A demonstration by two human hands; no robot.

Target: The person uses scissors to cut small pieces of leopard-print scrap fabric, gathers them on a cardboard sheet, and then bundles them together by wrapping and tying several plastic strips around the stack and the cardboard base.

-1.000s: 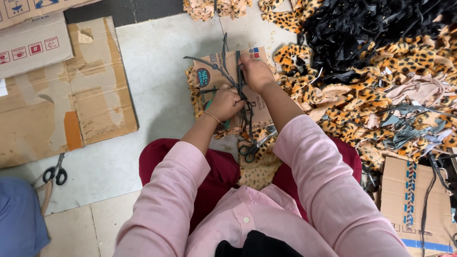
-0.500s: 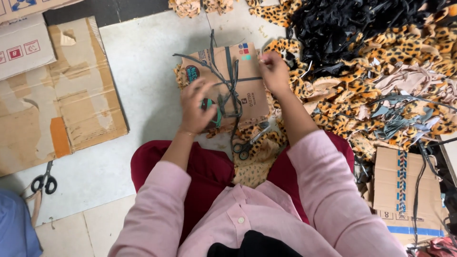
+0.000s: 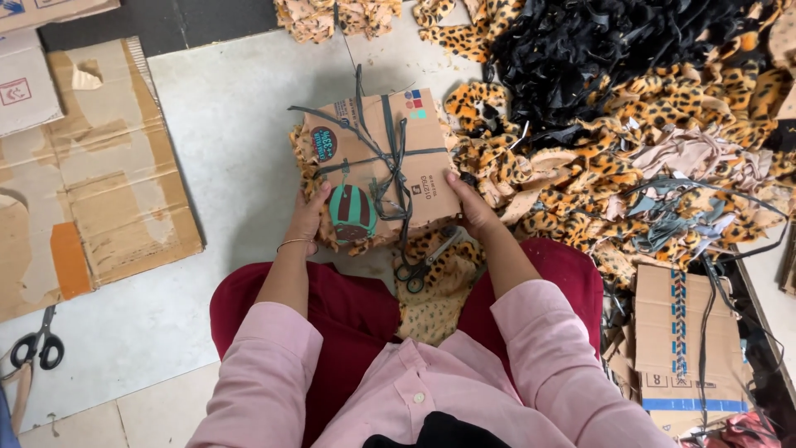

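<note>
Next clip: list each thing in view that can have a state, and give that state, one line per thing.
Cardboard bundle: tied crosswise with grey strip, knotted on top, leopard fabric sandwiched under it.
Left hand: gripping the bundle's near left edge.
Right hand: gripping the bundle's near right edge.
Small scissors: lying on fabric between the knees, blades hidden.
Floor scissors: lying unused at left.
Flattened carton: laid flat, torn.
Black strips pile: loose heap.

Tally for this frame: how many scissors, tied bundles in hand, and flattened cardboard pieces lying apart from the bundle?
Scissors: 2, one pair by the knees, one pair at far left
Tied cardboard bundle, held by left hand and right hand: 1
Flattened cardboard pieces: 3 ()
Total: 6
</note>
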